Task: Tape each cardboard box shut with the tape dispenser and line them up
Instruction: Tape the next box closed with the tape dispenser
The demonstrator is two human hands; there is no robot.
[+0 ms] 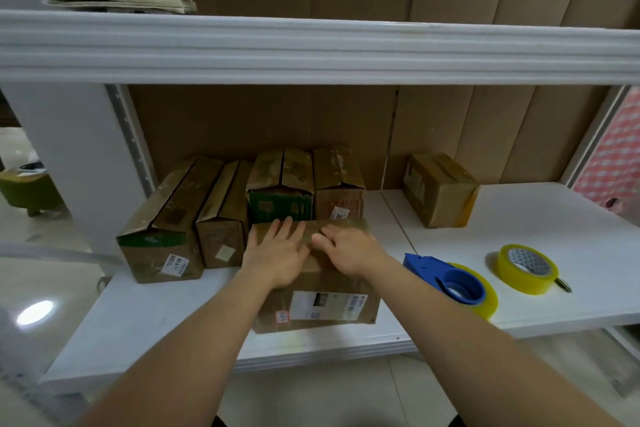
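Observation:
A brown cardboard box (322, 302) with a white label on its front lies at the front of the white shelf (519, 246). My left hand (277, 250) lies flat on its top, fingers straight. Beside it my right hand (346, 246) presses the top with fingers pointing left. The blue tape dispenser (446, 277), loaded with a yellowish roll, sits on the shelf just right of my right forearm. Behind the box several cardboard boxes (221, 211) stand in a row against the back. One taped box (440, 191) stands apart at the back right.
A spare roll of yellow tape (526, 269) lies right of the dispenser, a small dark object at its edge. An upper white shelf (311, 48) overhangs, carrying folded papers (121, 0). Cardboard sheets line the back. A green stool (27, 189) stands on the floor at left.

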